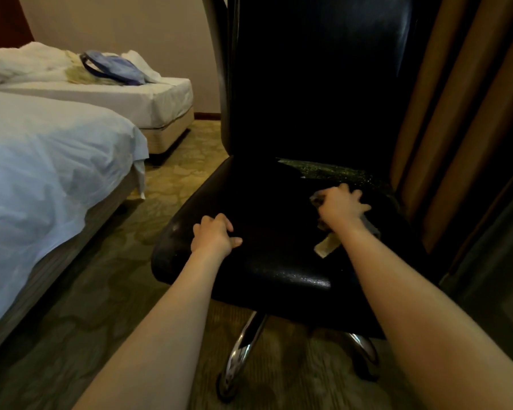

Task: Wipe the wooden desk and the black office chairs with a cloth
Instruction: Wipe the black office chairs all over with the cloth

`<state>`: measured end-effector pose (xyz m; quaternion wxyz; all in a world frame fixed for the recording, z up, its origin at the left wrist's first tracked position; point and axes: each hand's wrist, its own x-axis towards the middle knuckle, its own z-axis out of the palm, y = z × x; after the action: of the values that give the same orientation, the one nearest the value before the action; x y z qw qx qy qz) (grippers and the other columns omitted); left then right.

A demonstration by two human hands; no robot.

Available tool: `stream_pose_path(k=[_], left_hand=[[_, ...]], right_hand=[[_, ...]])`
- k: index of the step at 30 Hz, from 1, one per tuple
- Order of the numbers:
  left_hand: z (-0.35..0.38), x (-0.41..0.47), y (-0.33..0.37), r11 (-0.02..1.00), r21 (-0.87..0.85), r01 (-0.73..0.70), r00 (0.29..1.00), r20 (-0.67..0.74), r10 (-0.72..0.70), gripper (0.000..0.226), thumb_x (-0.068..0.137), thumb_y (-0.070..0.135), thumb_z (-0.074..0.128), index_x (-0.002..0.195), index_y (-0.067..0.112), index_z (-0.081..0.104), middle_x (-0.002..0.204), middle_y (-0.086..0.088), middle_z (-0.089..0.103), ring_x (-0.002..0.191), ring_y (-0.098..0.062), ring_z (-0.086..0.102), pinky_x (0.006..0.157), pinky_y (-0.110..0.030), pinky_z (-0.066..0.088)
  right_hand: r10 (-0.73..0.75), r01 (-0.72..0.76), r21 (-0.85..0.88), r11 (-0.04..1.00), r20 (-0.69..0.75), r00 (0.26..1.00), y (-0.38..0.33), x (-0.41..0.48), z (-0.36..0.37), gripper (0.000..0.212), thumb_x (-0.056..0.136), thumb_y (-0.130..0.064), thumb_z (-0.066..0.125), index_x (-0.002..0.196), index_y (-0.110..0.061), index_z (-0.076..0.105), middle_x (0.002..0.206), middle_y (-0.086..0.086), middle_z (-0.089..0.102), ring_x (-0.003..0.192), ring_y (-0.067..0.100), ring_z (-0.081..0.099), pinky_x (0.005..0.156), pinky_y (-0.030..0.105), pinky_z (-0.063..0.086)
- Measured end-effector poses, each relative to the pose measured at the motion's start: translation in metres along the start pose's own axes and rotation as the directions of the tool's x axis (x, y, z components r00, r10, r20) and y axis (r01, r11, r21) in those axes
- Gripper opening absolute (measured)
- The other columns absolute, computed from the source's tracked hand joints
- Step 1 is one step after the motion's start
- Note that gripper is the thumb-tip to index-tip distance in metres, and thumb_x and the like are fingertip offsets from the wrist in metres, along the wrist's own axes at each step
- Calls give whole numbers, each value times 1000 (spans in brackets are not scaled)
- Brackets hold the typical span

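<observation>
Black office chair (279,208): seat under both grips, backrest beyond them.
Cloth (326,249): beneath right grip (342,207), whose fingers are spread flat, pressing it onto the seat.
Left grip (215,235): curled, empty, bracing seat.
Advice: overlapping strokes toward left grip, steady pressure, chair kept from swivelling.

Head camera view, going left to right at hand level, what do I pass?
White bed → left hand, resting on the black chair seat → right hand, pressing the cloth onto that seat → brown curtain.
</observation>
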<state>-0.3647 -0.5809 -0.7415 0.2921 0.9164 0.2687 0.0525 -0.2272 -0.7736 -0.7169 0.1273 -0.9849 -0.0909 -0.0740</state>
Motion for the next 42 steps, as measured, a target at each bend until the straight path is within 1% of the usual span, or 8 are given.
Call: stream_pose_path(k=[8, 11, 15, 20, 25, 28, 35, 42], left_hand=[[4, -9, 10, 998, 60, 30, 998, -50, -27, 20, 91, 24, 59, 104, 16, 47, 128, -13, 39, 122, -34, 34, 97, -43, 35], [4, -14, 19, 989, 147, 10, 998, -62, -1, 25, 92, 21, 56, 115, 12, 48, 129, -15, 37, 121, -35, 34, 95, -43, 38], [12, -28, 43, 984, 172, -51, 995, -77, 65, 21, 93, 8, 49, 113, 12, 54, 128, -16, 40, 119, -35, 39, 96, -44, 40], [29, -52, 84, 984, -53, -169, 983, 59, 172, 22, 87, 3, 49, 79, 23, 56, 116, -11, 58, 109, -29, 54, 92, -36, 44], [42, -59, 87, 983, 93, -161, 980, 134, 148, 24, 89, 12, 56, 112, 15, 61, 128, -13, 51, 120, -34, 45, 99, -38, 39], [45, -61, 73, 980, 138, -143, 987, 94, 131, 20, 92, 5, 48, 109, 13, 55, 129, -15, 40, 120, -37, 36, 98, -42, 35], [47, -63, 76, 979, 136, -152, 985, 100, 139, 15, 90, 2, 47, 98, 14, 50, 126, -15, 40, 119, -37, 35, 97, -43, 35], [48, -66, 84, 967, 197, -165, 982, 124, 142, 24, 89, 1, 46, 110, 11, 52, 129, -16, 38, 121, -37, 34, 98, -44, 38]], right_hand=[[393, -395, -182, 901, -50, 918, 124, -19, -38, 36, 92, -11, 49, 128, -9, 52, 137, 19, 35, 124, 44, 28, 100, 58, 28], [425, -432, -167, 886, -80, 902, 146, -39, -48, 35, 92, -11, 49, 127, -9, 53, 135, 21, 35, 123, 45, 28, 99, 60, 28], [237, -239, 10, 971, -166, 957, 124, -62, -62, 42, 90, -11, 48, 128, -28, 55, 132, 13, 40, 122, 39, 32, 99, 52, 31], [-68, 79, 73, 994, -152, 986, 39, -112, -56, 48, 88, -11, 47, 132, -28, 50, 136, 10, 38, 123, 37, 31, 100, 49, 31], [-277, 276, -25, 961, -55, 959, 16, -152, -15, 46, 90, -17, 52, 135, -25, 45, 143, 11, 29, 128, 37, 25, 100, 52, 28], [-334, 329, -82, 941, -56, 941, 42, -155, -3, 51, 90, -18, 52, 139, -28, 39, 147, 9, 22, 129, 38, 23, 100, 53, 28], [117, -123, -52, 991, -112, 987, 138, -121, -33, 47, 88, -20, 54, 134, -30, 48, 139, 8, 33, 125, 35, 29, 100, 49, 32], [502, -474, 285, 833, -28, 864, 206, -108, -38, 45, 96, -14, 43, 141, -22, 41, 144, 17, 31, 131, 43, 23, 106, 57, 25]])
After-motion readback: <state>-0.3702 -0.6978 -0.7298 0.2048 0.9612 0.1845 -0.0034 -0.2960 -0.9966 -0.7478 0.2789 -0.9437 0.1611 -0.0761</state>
